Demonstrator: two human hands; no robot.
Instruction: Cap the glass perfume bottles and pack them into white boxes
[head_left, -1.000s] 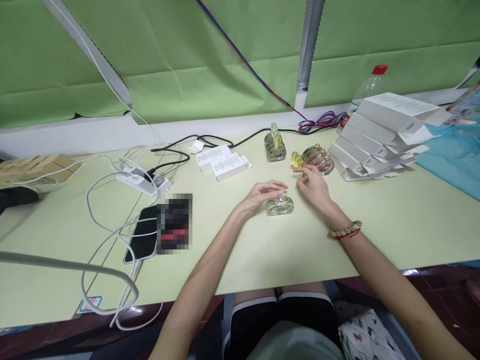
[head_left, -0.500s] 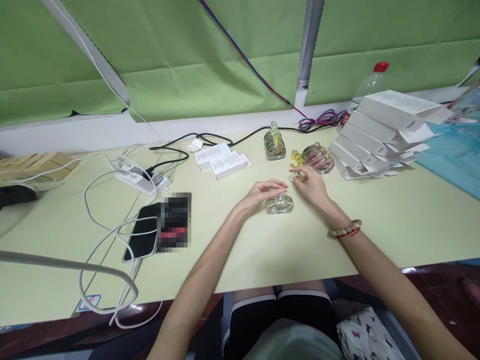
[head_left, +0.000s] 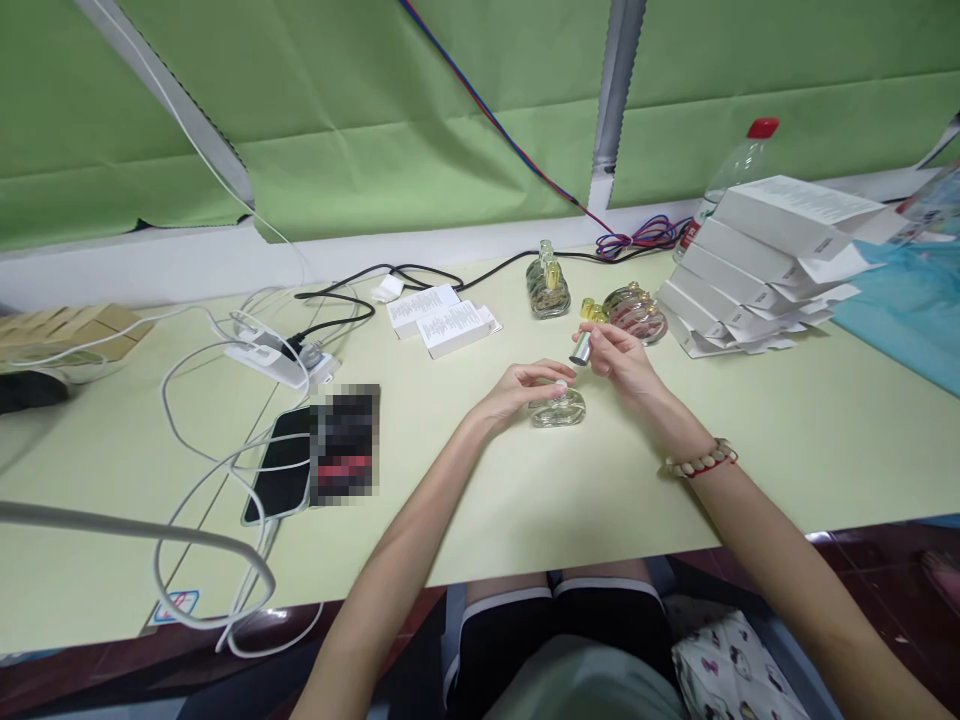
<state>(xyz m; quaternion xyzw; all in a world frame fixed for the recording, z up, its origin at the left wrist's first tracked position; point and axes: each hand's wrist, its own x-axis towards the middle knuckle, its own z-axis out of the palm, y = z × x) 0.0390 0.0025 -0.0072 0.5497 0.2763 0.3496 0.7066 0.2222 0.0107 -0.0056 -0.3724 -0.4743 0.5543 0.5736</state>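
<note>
A small clear glass perfume bottle (head_left: 559,408) lies on the pale green table (head_left: 525,480) in front of me. My left hand (head_left: 517,385) curls over the bottle's top, fingertips touching it. My right hand (head_left: 621,358), with a bead bracelet at the wrist, pinches a small silver cylinder (head_left: 580,347) just above and to the right of the bottle. Behind stand a greenish bottle (head_left: 547,284) and a pinkish round bottle (head_left: 636,312), with a yellow cap (head_left: 593,310) between them.
A stack of white boxes (head_left: 772,260) and a red-capped plastic bottle (head_left: 739,165) stand at the right. Two white cartons (head_left: 442,317) lie behind my left hand. A phone (head_left: 289,470), a power strip (head_left: 274,362) and tangled cables (head_left: 202,470) fill the left side.
My right hand has picked up the silver cylinder from beside the yellow cap and lifted it toward the bottle. The left hand stays on the clear bottle.
</note>
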